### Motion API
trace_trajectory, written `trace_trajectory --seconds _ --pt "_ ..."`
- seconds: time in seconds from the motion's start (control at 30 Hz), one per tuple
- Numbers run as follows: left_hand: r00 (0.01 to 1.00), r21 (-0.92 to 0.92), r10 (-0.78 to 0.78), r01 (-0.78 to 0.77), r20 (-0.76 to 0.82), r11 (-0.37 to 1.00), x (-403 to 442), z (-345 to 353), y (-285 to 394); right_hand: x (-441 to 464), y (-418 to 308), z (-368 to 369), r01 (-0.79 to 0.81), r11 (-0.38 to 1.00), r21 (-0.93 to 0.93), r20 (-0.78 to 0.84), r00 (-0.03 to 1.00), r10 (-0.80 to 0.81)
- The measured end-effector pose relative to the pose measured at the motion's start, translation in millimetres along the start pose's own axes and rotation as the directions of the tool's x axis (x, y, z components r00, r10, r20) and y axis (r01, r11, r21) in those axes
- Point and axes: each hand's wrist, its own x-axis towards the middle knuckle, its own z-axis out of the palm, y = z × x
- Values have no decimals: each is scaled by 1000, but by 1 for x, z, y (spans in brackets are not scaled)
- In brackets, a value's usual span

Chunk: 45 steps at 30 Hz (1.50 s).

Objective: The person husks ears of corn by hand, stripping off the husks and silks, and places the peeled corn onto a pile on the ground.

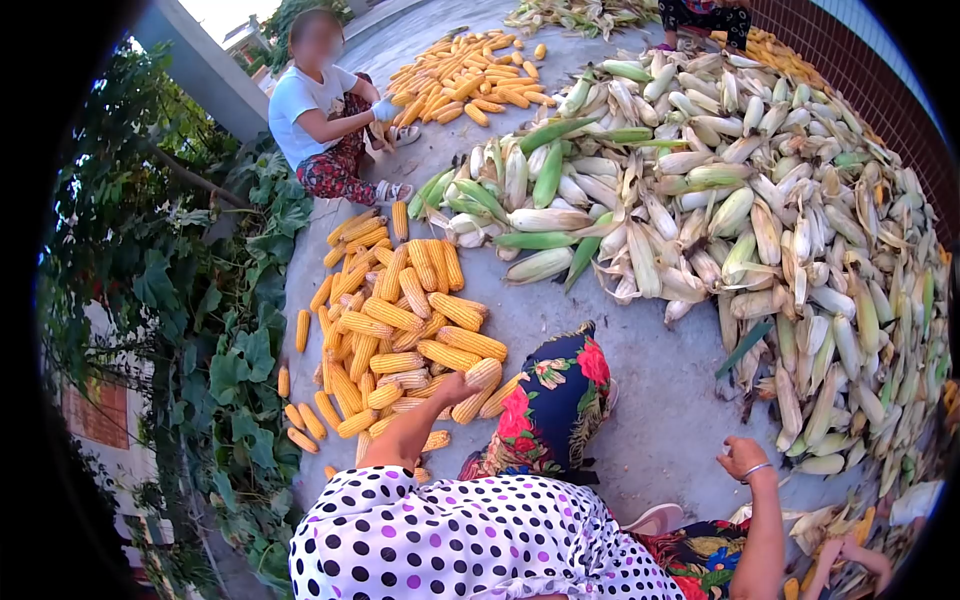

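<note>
My left hand [456,388] is closed on a husked corn cob [484,374], over the near edge of a pile of yellow cobs [395,318]. My right hand [742,458] is raised above the concrete at the right, its fingers loosely bent and apart, with nothing visible in it. Beyond it lies a large heap of corn still in pale husks [740,220], with some green leaves among them. My knee in flowered cloth [560,400] is between the yellow pile and the right hand.
A seated person [320,120] in a light blue top is at the upper left, near another yellow cob pile [465,78]. Another person's legs [705,22] show at the top right, and a co-worker's hands [848,552] at the lower right. Leafy vines [235,370] border the left side.
</note>
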Motion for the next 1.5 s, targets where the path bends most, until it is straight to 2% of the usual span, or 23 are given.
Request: trace_trajectory --seconds 0.13,0.27,0.3,0.37,0.43,0.5,0.53,0.57,0.63,0.67,0.73,0.8,0.87,0.9,0.97,1.03,1.1,1.17,1.23,1.33,1.37,1.43,1.5 --pt "997 -3 68 -69 -32 998 -8 -21 1 -3 -3 -8 -45 998 43 67 997 42" --pt "969 -170 173 -203 -174 964 2 -41 -31 -3 0 -8 -41 997 62 49 998 38" --pt "972 -146 151 -178 -178 973 11 -47 -38 -3 0 -7 -42 997 63 46 998 39" --pt "955 -240 51 -125 -292 963 -11 -78 -18 -3 1 -8 -43 997 66 49 998 40" --pt "947 -358 -151 42 -284 933 17 -94 -47 -5 2 -8 -45 997 69 47 998 42" --pt "824 -406 -305 101 -478 908 17 -114 -45 -5 2 -7 -44 996 72 40 998 42" --pt "705 -398 -309 42 -639 917 31 -118 -56 -6 2 -7 -41 997 70 40 998 39" --pt "615 -412 -403 137 -678 901 44 -116 -66 -7 2 -7 -40 997 69 40 999 37" --pt "403 -452 -545 308 -735 837 45 -132 -37 -8 -1 -8 -21 998 54 33 999 19" --pt "463 -499 -607 345 -646 795 49 -136 -26 -8 -3 -10 -14 999 42 26 1000 13" --pt "502 -531 -668 407 -549 743 68 -133 -4 -12 1 -4 9 999 39 -4 1000 -9" --pt "677 -638 -662 360 -323 680 102 -133 1 -13 4 -1 15 999 45 -17 1000 -14" --pt "766 -503 -604 441 -220 743 127 -129 38 -18 -5 -9 -14 999 39 -8 1000 14" --pt "740 -234 -591 543 -321 806 127 -133 78 -21 -9 -12 -17 1000 26 -15 1000 17" --pt "761 -260 -529 461 -376 848 158 -136 101 -26 -11 -17 -32 999 29 -11 999 32" --pt "825 -146 -388 361 -411 921 139 -133 189 -31 -13 -20 -33 999 40 -26 999 34" --pt "913 -187 -32 -48 -406 981 175 -116 226 -37 -13 -23 -25 998 59 -48 998 28" --pt "939 -8 195 -206 -284 979 198 -96 289 -42 -10 -24 13 996 90 -82 997 -6" --pt "893 64 436 -432 -113 900 209 -67 356 -47 -9 -27 36 993 116 -95 995 -25" --pt "771 100 634 -637 65 764 169 -15 459 -57 -10 -38 35 987 154 -82 996 -22" --pt "714 81 694 -700 93 710 166 10 484 -61 -9 -38 27 985 171 -76 997 -14" --pt "501 147 865 -858 28 493 156 66 525 -69 -7 -43 9 978 207 -68 998 5" --pt "457 188 868 -885 192 425 138 110 564 -77 -5 -48 -4 971 239 -64 998 20"
